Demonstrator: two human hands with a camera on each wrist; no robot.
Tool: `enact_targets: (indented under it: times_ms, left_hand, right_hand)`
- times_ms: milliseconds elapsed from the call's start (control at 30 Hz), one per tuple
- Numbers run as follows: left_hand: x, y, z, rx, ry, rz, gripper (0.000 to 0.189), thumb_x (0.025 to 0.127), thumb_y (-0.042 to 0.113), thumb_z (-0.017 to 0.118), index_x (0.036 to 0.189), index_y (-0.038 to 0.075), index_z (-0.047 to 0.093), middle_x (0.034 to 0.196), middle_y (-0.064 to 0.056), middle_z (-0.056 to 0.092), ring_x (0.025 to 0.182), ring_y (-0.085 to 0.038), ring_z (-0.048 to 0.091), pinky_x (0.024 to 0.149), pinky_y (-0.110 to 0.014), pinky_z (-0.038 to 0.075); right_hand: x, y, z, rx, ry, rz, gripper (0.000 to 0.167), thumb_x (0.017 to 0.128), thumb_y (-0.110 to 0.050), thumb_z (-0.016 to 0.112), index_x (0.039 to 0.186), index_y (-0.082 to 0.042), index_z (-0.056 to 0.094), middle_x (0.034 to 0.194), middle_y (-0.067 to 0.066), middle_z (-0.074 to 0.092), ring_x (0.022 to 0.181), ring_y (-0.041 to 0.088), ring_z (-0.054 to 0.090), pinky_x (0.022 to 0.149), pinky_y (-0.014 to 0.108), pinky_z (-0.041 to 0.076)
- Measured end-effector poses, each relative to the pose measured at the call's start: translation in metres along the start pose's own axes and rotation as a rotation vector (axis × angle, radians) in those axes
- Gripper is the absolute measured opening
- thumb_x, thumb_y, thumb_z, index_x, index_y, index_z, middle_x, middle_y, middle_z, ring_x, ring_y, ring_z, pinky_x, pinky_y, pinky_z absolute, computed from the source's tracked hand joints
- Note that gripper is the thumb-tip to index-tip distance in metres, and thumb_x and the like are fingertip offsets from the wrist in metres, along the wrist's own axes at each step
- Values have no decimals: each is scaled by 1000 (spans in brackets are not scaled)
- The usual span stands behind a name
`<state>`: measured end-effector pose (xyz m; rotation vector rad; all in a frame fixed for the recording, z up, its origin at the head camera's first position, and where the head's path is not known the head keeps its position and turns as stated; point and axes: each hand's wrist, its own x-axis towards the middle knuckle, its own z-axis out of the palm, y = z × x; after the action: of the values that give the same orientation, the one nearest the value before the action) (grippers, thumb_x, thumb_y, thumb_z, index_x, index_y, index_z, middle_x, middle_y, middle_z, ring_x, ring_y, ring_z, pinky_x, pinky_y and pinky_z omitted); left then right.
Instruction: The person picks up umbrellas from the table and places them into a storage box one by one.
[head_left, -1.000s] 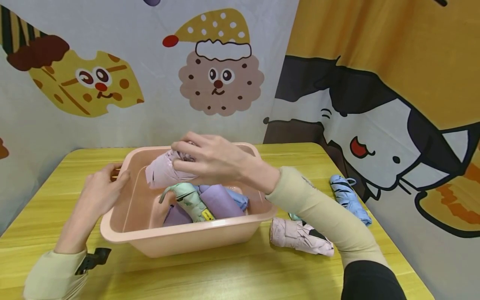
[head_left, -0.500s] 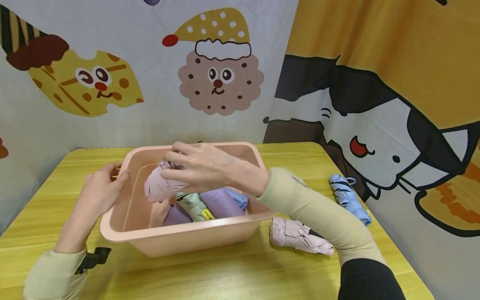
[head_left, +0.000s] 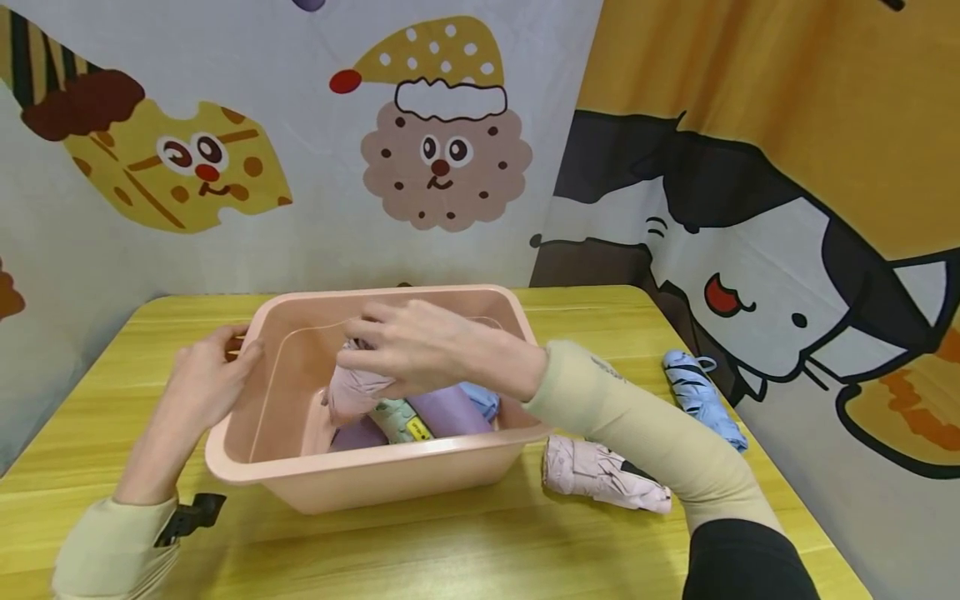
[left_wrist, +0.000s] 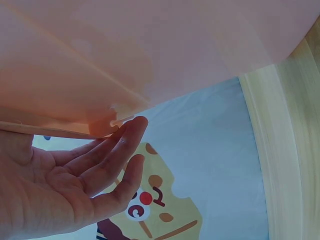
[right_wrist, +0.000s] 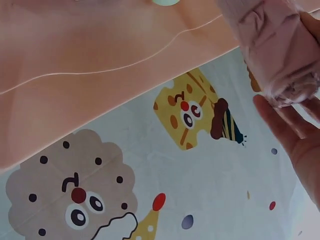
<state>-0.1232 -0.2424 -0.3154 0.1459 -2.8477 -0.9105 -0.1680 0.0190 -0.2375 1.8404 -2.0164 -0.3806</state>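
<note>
Inside the pink plastic basin point(head_left: 360, 479), my right hand point(head_left: 416, 346) holds a folded pale pink umbrella point(head_left: 352, 390) near its gathered end. The same umbrella point(right_wrist: 280, 50) shows in the right wrist view, between thumb and fingers. My left hand point(head_left: 210, 375) grips the basin's left rim, thumb on the inner side and fingers outside; from the left wrist, the fingers point(left_wrist: 115, 165) curve under the rim. Below the held umbrella lie a mint green folded umbrella point(head_left: 397, 419) with a yellow tag, purple ones point(head_left: 450, 410) and a blue one point(head_left: 482, 400), partly hidden by my right hand.
On the yellow wood-grain table point(head_left: 420, 550), right of the basin, lies another folded pink umbrella point(head_left: 603, 475), partly behind my right forearm. A blue striped folded umbrella point(head_left: 702, 400) rests near the right edge. A cartoon-printed curtain point(head_left: 315, 250) hangs behind the table.
My right hand has lowered the pink umbrella into the basin; its free end now tilts downward toward the other umbrellas. The left hand keeps its place on the rim.
</note>
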Motion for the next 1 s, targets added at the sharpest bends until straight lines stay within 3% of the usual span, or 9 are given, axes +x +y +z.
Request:
enact_targets:
  times_ms: [233, 367, 467, 733, 900, 1000]
  left_hand:
    - [0, 1, 0, 1, -2, 0, 59, 100, 35, 35, 135, -13, 42, 122, -37, 55, 109, -52, 53, 84, -58, 48]
    - [0, 1, 0, 0, -6, 1, 60, 100, 35, 35, 135, -13, 41, 122, -37, 55, 108, -52, 54, 83, -57, 48]
    - [0, 0, 0, -8, -14, -2, 60, 100, 36, 35, 136, -12, 40, 123, -37, 54, 108, -52, 54, 83, -57, 48]
    - [0, 0, 0, -5, -17, -7, 60, 100, 36, 35, 136, -12, 40, 123, -37, 54, 108, -52, 54, 83, -57, 48]
    - [0, 0, 0, 1, -8, -1, 60, 100, 36, 35, 135, -12, 42, 122, -36, 55, 107, -52, 55, 83, -57, 48]
    - [0, 0, 0, 5, -4, 2, 60, 100, 36, 35, 135, -12, 42, 122, -36, 55, 107, -52, 55, 82, -57, 48]
  right_hand:
    - [-2, -1, 2, 13, -90, 45, 35, 84, -43, 65, 111, -21, 59, 107, 0, 60, 94, 17, 58, 62, 29, 53]
    - [-4, 2, 4, 9, -73, 63, 17, 87, -18, 62, 103, -20, 61, 98, -2, 61, 87, 16, 61, 61, 29, 52]
    - [-5, 4, 5, -20, -72, 64, 20, 85, -6, 57, 98, -20, 61, 90, -3, 61, 81, 15, 62, 63, 28, 51]
    - [-4, 5, 4, -80, -180, 99, 31, 79, -26, 73, 106, -22, 59, 96, -4, 65, 81, 14, 64, 67, 29, 48]
    - [-5, 6, 7, -96, -118, 65, 33, 81, -25, 71, 110, -25, 56, 99, -5, 64, 85, 13, 63, 70, 29, 48]
    - [-4, 6, 10, -88, -87, 20, 33, 87, -16, 63, 118, -28, 57, 110, -4, 63, 94, 16, 62, 77, 30, 50]
